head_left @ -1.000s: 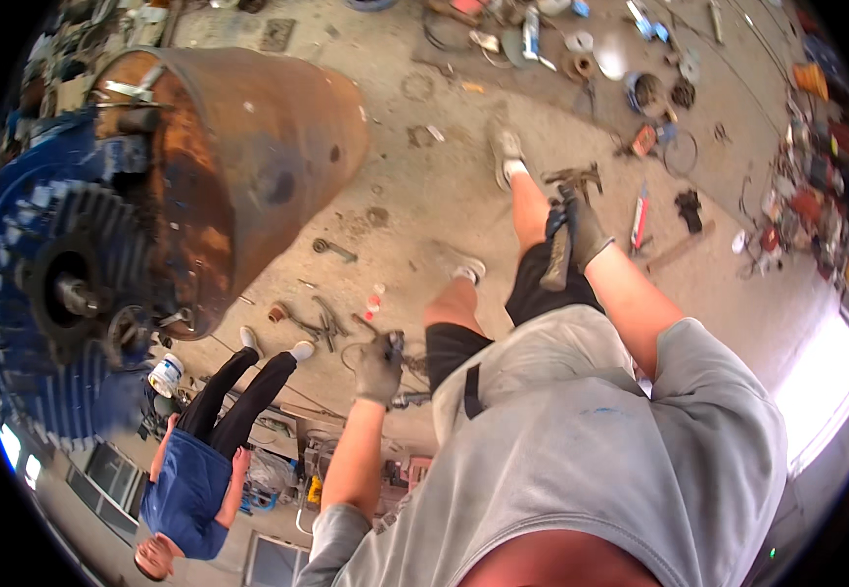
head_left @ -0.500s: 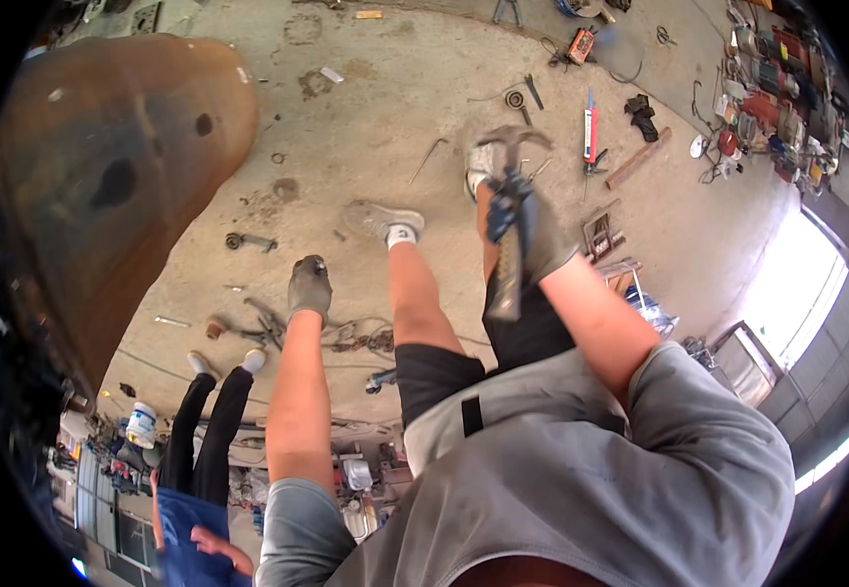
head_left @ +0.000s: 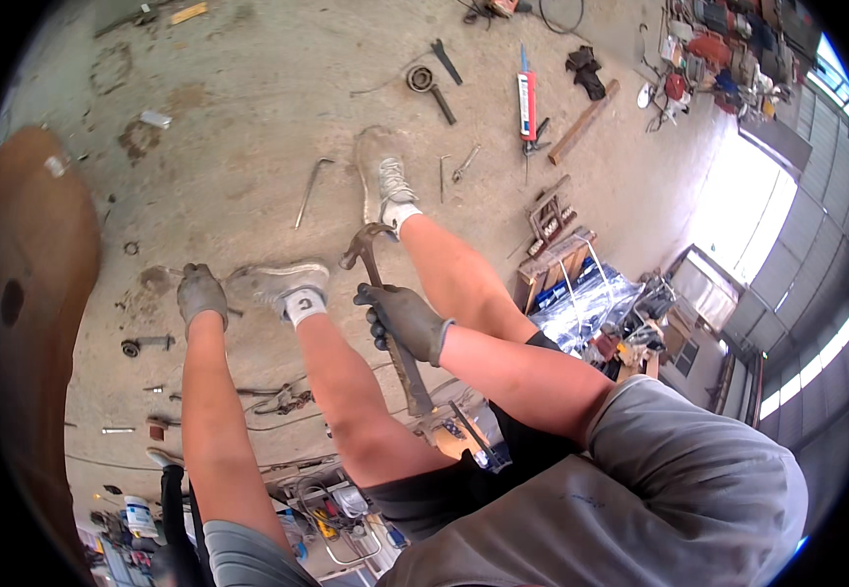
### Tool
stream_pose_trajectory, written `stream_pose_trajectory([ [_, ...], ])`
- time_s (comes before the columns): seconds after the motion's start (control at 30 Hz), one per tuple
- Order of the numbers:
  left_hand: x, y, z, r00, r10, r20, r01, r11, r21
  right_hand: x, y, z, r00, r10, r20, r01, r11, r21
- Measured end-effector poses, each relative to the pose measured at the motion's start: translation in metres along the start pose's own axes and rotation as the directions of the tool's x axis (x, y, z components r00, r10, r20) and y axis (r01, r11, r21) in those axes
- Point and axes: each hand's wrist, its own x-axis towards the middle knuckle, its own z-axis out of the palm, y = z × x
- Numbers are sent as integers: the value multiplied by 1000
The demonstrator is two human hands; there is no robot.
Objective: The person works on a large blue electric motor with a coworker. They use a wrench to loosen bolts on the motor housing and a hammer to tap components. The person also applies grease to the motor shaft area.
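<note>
My right hand (head_left: pixel 407 323), in a dark grey glove, grips a claw hammer (head_left: pixel 411 382) around its handle. The hammer's head points away from me, above the floor between my shoes, and the handle end comes back toward my shorts. My left hand (head_left: pixel 201 295), gloved too, is closed and held out at the left, beside my left shoe (head_left: pixel 292 279). Whatever its fingers may hold is too small to make out. Further left stands a large, curved, rusty metal piece (head_left: pixel 47 235) with a dark hole; my left hand is apart from it.
On the concrete floor lie a hex key (head_left: pixel 313 191), a ring-ended tool (head_left: pixel 422 80), a red-and-white sealant tube in a gun (head_left: pixel 527 103), a wooden stick (head_left: pixel 584 122) and a combination wrench (head_left: pixel 466 163). Cables and a white bucket (head_left: pixel 139 517) are at lower left, near a person's dark-clothed leg (head_left: pixel 172 509).
My right hand has brought the hammer lower and to the left. My left hand has shifted left in view. The view has swung, so the rusty piece shows less and the right wall more.
</note>
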Motion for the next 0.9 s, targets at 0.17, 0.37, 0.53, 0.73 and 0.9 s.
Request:
stream_pose_trajectory([
  [0.17,49,62,3,969,126,-215,-46,938,343,20,-17,-10,999,-16,-33,18,998,61],
  [0.37,107,151,-75,884,192,-426,41,876,481,16,-38,-29,999,36,40,-34,998,-59],
  [0.53,133,209,-147,752,250,-610,-80,953,292,12,-55,-40,1000,11,-7,-11,1000,17],
  [0.73,92,248,-98,774,106,-624,-301,929,-215,45,-121,-100,959,-235,-158,283,822,494],
  [0.9,10,236,0,906,101,-412,-306,828,-470,56,-131,-105,837,-254,-484,483,758,438],
])
